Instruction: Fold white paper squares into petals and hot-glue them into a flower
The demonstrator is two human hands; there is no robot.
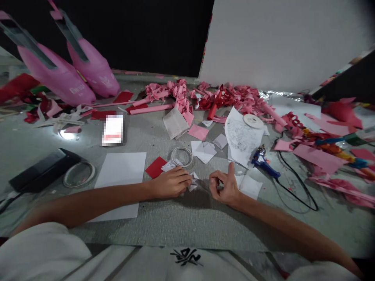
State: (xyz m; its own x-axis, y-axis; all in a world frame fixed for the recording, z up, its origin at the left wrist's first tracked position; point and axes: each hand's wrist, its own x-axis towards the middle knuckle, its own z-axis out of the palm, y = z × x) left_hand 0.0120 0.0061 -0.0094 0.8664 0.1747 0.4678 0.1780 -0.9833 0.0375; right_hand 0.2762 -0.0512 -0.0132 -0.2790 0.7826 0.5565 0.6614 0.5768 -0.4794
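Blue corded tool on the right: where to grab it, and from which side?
Probably the blue tool's handle, with the right hand coming from the near side: the slim handle angles back toward the person, bare table beside it, metallic end away. Mind the black cord at the handle's end.

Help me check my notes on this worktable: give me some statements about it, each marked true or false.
1. The left hand has its fingertips at small white paper pieces. True.
2. The right hand grips the glue gun. False: the glue gun lies on the table, to the right of that hand.
3. A round white spool lies on the printed sheet. True.
4. Both large bottles are green. False: they are pink.
5. The red paper square lies left of the large blank sheet. False: it lies to its right.
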